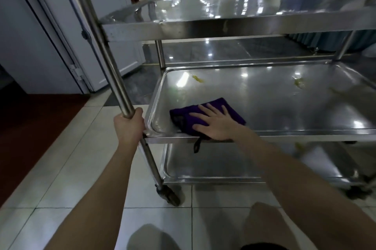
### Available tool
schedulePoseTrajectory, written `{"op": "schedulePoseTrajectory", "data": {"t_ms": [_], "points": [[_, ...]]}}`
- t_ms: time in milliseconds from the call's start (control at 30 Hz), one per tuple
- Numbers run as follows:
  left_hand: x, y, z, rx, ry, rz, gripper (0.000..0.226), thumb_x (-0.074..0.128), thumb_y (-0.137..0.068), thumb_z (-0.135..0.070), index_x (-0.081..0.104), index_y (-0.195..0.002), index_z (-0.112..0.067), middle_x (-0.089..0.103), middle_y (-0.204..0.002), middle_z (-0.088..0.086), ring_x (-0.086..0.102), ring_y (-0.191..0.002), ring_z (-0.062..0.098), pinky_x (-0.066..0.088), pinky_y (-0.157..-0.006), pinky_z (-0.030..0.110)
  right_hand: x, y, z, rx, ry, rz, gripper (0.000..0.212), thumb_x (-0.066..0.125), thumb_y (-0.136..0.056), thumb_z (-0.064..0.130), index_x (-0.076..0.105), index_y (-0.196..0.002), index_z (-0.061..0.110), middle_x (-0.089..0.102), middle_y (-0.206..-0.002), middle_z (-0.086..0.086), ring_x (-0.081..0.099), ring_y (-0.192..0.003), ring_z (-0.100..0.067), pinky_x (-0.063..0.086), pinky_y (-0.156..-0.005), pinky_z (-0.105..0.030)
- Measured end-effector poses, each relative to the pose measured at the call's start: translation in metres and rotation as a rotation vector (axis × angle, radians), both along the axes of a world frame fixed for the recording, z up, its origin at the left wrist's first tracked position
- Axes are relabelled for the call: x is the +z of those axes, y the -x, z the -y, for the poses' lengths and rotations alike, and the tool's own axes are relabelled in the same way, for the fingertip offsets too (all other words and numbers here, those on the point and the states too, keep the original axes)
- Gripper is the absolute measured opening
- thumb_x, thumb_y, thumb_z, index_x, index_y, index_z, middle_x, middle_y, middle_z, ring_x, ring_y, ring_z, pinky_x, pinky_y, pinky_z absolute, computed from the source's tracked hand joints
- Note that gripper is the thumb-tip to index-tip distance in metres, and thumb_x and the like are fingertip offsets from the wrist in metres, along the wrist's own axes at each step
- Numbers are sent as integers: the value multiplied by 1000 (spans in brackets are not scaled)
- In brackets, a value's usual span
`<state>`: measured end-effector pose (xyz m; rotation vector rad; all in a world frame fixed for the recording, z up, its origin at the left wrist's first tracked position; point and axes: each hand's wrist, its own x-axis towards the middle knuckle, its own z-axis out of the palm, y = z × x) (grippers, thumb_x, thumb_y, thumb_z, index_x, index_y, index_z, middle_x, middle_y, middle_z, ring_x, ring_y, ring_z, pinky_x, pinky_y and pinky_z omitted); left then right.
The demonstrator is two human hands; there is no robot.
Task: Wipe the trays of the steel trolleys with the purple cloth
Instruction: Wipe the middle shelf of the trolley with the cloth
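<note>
our bare knees point(264, 223) sit lowest in view above the white tiled floor point(81, 168), so we judge that we are crouched, which brings the lower shelves of the three-tier steel trolley point(160, 54) within easy reach. our left hand point(130, 125) has its fingers curled round the round steel upright post point(114, 70), just where it meets the near left corner of the shallow stainless middle tray point(284, 107). we take this grip as a brace: the frame stands on a black caster wheel point(171, 197) and would likely roll away under a push.

our right hand point(215, 125) lies flat, fingers straight and spread, pressing the folded purple cloth point(181, 117) onto the middle tray near its front left corner. a spread palm loads the whole pad evenly. a small dark loop point(197, 146) of the cloth hangs over the tray's front lip.

further back on the same tray, a yellowish smear point(198, 79) and a second yellowish patch point(299, 83) lie well apart from the cloth, so this tray looks only begun; the next strokes call for a reach away from us. the glossy top tray point(203, 5) and the bottom tray point(203, 164) hold nothing that we can make out.
</note>
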<state>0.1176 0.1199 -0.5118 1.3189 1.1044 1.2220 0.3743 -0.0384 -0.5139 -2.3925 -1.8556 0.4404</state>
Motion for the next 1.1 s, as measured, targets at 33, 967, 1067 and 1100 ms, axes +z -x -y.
{"op": "schedulePoseTrajectory", "data": {"t_ms": [33, 967, 1067, 1100], "points": [[-1, 1, -1, 2, -1, -20, 30, 70, -81, -31, 53, -60, -17, 52, -49, -1, 49, -42, 15, 42, -48, 28, 2, -20, 23, -66, 0, 13, 68, 25, -106, 78, 9, -169, 56, -8, -181, 13, -12, -167, -17, -14, -130, -63], [-22, -206, 112, -594, -835, -998, 53, 35, -113, -46, 65, -137, -9, 64, -138, 19, 56, -127, 40, 42, -105, 49, -11, -89, 112, -618, -2, 159, 83, 17, -98, 88, 1, -170, 52, -9, -182, 8, -12, -167, -23, -13, -125, -75], [-22, -205, 109, -617, -827, -992, 56, 34, -114, -48, 63, -141, -8, 62, -141, 20, 54, -128, 40, 41, -106, 50, -11, -88, 111, -612, -8, 158, 81, 18, -98, 87, 2, -170, 53, -7, -182, 8, -11, -167, -24, -13, -125, -74], [-22, -204, 107, -623, -830, -989, 56, 34, -114, -48, 62, -141, -8, 61, -141, 20, 54, -129, 40, 41, -106, 50, -11, -88, 111, -610, -14, 157, 80, 18, -99, 87, 2, -170, 53, -7, -182, 7, -11, -168, -24, -12, -126, -74]]}}
